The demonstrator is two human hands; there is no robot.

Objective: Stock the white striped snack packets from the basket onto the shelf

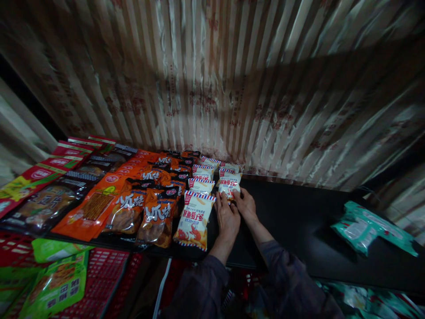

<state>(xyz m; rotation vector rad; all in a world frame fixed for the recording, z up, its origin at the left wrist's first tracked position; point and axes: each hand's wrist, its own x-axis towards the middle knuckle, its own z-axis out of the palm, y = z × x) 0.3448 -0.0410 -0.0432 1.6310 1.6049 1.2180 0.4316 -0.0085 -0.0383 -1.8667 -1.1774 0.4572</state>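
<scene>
Both of my hands are at the near end of a white snack bag (229, 180) with red lettering, which lies on a black shelf. The fingers of my left hand (228, 218) hold its left near corner. From the right side, my right hand (246, 206) grips the same bag, its fingertips partly hidden. Just left of my left hand runs a column of matching bags, the nearest a white snack bag (195, 219) with a striped edge. Behind the held bag, another pale bag (229, 167) is partly covered.
Orange snack bags (156, 215), dark packs (46, 201) and red packs (40, 175) fill the shelf's left side. Teal packages (361, 226) lie on the black shelf (292, 221) at right. Below left, a red basket (102, 270) holds green pouches (59, 283). A pleated curtain (212, 88) hangs behind.
</scene>
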